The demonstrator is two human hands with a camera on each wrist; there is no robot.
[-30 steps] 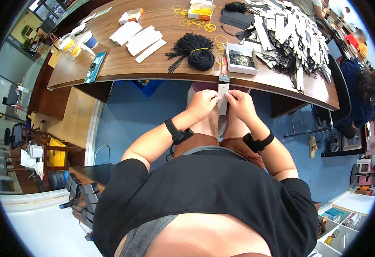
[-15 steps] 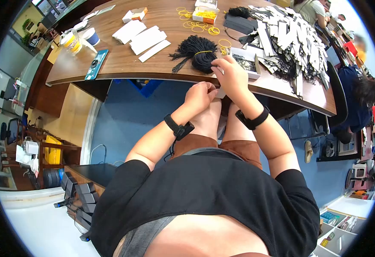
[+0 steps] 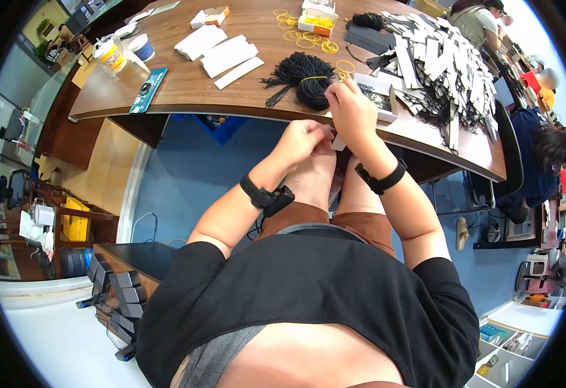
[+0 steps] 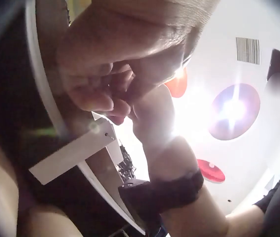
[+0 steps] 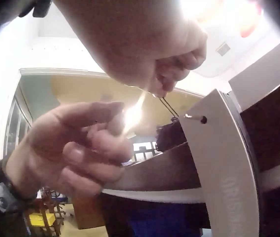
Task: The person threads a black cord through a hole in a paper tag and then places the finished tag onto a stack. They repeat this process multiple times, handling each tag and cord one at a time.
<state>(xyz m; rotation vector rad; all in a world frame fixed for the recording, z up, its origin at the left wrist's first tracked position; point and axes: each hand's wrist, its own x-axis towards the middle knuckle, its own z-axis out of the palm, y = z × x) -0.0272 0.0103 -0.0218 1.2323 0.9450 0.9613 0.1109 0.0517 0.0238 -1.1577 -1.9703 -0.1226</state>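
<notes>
My right hand point(image 3: 354, 116) is raised over the table's front edge, above a pale hang tag point(image 3: 339, 143). In the right wrist view, its fingertips pinch a black cord point(image 5: 168, 106), whose two strands run down towards the hang tag point(image 5: 219, 158). A thin metal pin point(image 5: 194, 117) shows at the tag's hole. My left hand point(image 3: 302, 139) is lower and to the left, beside the tag. Its fingers are loosely bent, with nothing visible between them in the right wrist view point(image 5: 76, 148). The left wrist view shows the tag point(image 4: 71, 158) slanting below the left fingers.
A black cord bundle point(image 3: 315, 90) with a yellow band lies behind my hands. A white box point(image 3: 386, 103) of dark small pieces is right of it, near a big heap of tags point(image 3: 438, 58). White strips point(image 3: 228, 58), a phone point(image 3: 148, 90) and cups point(image 3: 142, 48) lie left.
At first both hands were at the tag below the table edge. My right hand has risen up and forward over the edge; my left has stayed low and moved slightly away from the tag.
</notes>
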